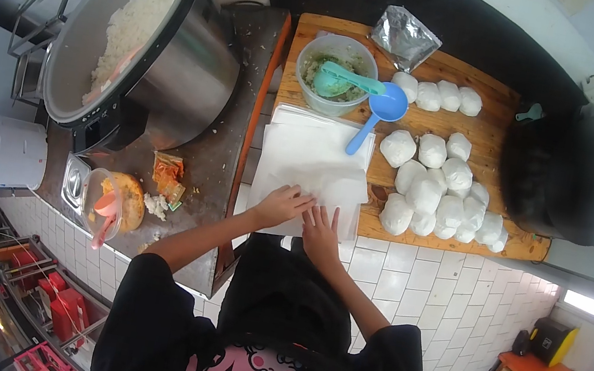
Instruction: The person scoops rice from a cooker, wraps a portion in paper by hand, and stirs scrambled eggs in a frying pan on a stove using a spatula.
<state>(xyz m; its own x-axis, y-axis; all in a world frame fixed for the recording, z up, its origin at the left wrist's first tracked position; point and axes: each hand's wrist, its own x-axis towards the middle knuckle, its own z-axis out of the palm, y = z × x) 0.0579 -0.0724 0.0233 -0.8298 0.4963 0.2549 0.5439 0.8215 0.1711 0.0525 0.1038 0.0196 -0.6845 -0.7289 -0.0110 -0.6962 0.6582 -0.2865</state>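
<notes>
A stack of white paper sheets [292,145] lies at the left front of the wooden table. Both hands rest at its near edge, close together. My left hand [285,206] touches the top paper from the left, its fingers stretched toward the right. Beside it, my right hand [322,230] lies on the paper with fingers apart. Above the fingertips the top sheet looks raised or curled; whether anything lies under it is hidden. A blue scoop [386,106] lies across the stack's upper right corner. Behind the stack stands a plastic tub [304,79] of greenish food holding a green spoon [348,78].
Several white wrapped bundles [423,192] are grouped on the table's right side, near a blurred black object [577,171]. A silver foil packet [406,38] lies at the back. Leftward, a large rice cooker [199,65] with white rice stands near a tub of orange food [127,203].
</notes>
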